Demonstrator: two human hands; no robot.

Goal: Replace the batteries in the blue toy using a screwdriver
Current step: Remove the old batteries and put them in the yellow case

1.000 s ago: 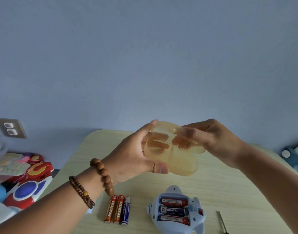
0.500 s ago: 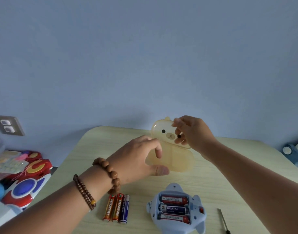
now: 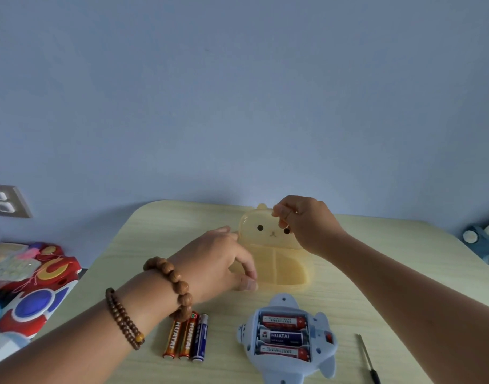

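The blue toy (image 3: 286, 338) lies face down near the table's front edge, its battery bay uncovered with three batteries inside. Three loose batteries (image 3: 185, 338) lie side by side to its left. A thin screwdriver (image 3: 368, 358) rests at the right of the toy. Behind them a translucent yellow bear-faced box (image 3: 276, 254) sits on the table with its lid raised. My left hand (image 3: 218, 261) grips the box's base at its left side. My right hand (image 3: 304, 223) pinches the top edge of the raised lid.
The pale wooden table (image 3: 376, 273) has rounded far corners. Red, blue and white toys (image 3: 35, 289) pile up off its left edge. A wall socket (image 3: 5, 200) sits at far left. Another blue toy (image 3: 484, 239) shows at the right edge.
The yellow box came down from mid-air onto the table. Its lid has swung upright, showing the bear face. Both hands moved down and away with it.
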